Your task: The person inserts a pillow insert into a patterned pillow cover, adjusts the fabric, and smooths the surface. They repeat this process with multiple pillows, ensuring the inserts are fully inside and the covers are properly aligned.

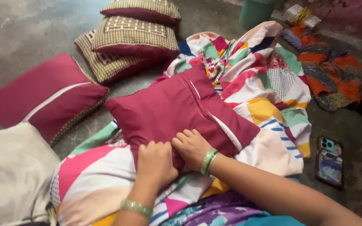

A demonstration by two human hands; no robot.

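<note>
A maroon cushion (177,111) lies back side up on a colourful patchwork bedsheet (265,83), its flap opening running diagonally. My left hand (155,163) presses on the near edge of the cushion, fingers curled into the cover fabric. My right hand (192,147) sits right beside it, also gripping the near edge of the cover. Both wrists wear green bangles.
Another maroon cushion (49,96) lies on the floor at left, with three patterned gold-and-maroon cushions (135,37) stacked behind it. A white pillow insert (13,175) is at bottom left. A phone (329,161) lies on the floor at right, near a knitted rug (336,71) and a green bucket (256,11).
</note>
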